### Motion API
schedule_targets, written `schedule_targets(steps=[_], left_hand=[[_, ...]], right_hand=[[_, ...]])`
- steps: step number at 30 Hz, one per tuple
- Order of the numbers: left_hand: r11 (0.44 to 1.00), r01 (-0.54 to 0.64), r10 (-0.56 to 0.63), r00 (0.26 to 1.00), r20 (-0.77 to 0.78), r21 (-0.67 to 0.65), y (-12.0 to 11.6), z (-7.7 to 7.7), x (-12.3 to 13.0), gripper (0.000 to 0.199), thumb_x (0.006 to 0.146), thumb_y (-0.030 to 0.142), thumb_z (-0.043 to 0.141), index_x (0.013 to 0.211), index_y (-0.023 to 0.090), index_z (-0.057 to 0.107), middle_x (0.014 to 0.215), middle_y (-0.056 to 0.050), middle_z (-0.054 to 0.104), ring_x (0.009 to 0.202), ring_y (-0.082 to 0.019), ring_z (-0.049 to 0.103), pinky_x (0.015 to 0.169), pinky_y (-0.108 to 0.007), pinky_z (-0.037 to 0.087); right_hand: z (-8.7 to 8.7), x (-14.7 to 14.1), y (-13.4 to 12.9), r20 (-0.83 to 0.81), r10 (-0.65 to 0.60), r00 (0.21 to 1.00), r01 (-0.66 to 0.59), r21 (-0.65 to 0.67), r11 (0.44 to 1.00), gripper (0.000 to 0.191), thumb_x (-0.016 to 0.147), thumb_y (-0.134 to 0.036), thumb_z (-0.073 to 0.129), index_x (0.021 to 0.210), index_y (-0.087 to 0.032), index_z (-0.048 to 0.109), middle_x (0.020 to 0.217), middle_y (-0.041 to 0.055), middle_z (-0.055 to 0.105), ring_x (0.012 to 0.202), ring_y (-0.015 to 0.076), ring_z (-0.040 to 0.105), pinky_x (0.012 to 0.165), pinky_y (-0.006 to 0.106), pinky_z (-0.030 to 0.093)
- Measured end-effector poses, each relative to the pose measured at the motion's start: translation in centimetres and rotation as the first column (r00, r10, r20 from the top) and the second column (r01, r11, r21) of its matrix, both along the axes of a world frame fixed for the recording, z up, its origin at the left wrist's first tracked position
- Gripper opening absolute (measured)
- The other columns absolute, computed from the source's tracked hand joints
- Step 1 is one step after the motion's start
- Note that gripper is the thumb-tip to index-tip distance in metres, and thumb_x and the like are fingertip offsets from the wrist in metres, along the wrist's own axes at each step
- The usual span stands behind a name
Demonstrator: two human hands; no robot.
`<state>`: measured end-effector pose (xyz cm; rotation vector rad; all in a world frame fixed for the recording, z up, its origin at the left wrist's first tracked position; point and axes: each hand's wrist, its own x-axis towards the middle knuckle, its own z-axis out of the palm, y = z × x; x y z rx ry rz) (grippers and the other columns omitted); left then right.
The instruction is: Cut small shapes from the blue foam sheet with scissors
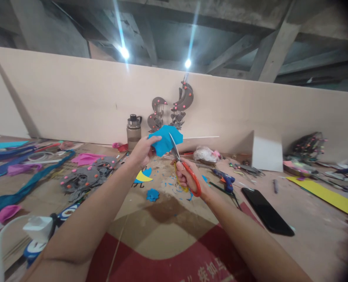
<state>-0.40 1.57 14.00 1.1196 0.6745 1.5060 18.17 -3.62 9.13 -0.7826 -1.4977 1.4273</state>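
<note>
A blue sheet is pinched at its left edge by my left hand, thumb on top. My right hand grips the red and yellow handles of a pair of scissors, whose blades lie at the right part of the sheet. Below the hands, a yellow crescent overlaps blue pieces, and a blue flower-shaped piece lies nearer to me. Small blue scraps are scattered around there.
A bottle and grey moon ornaments stand towards the back. On the right lie a glue gun, a black phone and a yellow strip. A white plug is at lower left.
</note>
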Motion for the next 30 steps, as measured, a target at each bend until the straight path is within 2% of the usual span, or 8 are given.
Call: schedule_targets(steps=[6,12,21,30], left_hand=[[1.000,-0.014,0.013,1.000,0.019,0.013,0.3,-0.2,0.3,0.031,0.062,0.029,0.081,0.083,0.014,0.063,0.072,-0.002,0.069,0.059,-0.014,0.061,0.057,-0.026,0.049],[0.998,-0.055,0.053,0.997,0.050,0.030,0.6,-0.4,0.3,0.037,0.058,0.030,0.086,0.082,0.013,0.064,0.070,-0.001,0.068,0.057,-0.011,0.060,0.057,-0.024,0.051],[0.999,-0.031,0.031,0.999,-0.029,0.021,-0.6,-0.1,0.9,0.037,0.056,0.031,0.086,0.082,0.012,0.067,0.073,-0.003,0.070,0.060,-0.013,0.062,0.059,-0.026,0.052],[0.999,-0.054,0.054,0.996,-0.069,0.007,-1.0,0.0,1.2,0.030,0.061,0.030,0.085,0.076,0.013,0.066,0.072,-0.004,0.069,0.059,-0.013,0.062,0.057,-0.026,0.050]], right_hand=[[0.1,0.2,0.1,-0.006,0.011,1.000,-0.011,0.004,1.000,0.046,0.080,-0.062,0.066,0.095,-0.021,0.052,0.060,-0.0092,0.036,0.042,0.0034,0.026,0.038,0.017,0.021],[0.3,0.2,0.0,0.017,0.006,1.000,-0.006,0.013,1.000,0.049,0.078,-0.065,0.067,0.093,-0.021,0.050,0.060,-0.0086,0.035,0.043,0.0041,0.026,0.039,0.018,0.021],[-0.3,-0.2,0.4,-0.054,0.045,0.997,-0.039,0.118,0.992,0.046,0.081,-0.064,0.064,0.096,-0.023,0.048,0.068,-0.0061,0.035,0.053,0.0078,0.031,0.047,0.021,0.028],[-0.9,0.0,0.7,-0.087,0.082,0.993,-0.076,0.072,0.995,0.045,0.084,-0.064,0.061,0.101,-0.024,0.049,0.068,-0.0068,0.034,0.051,0.0064,0.027,0.045,0.019,0.024]])
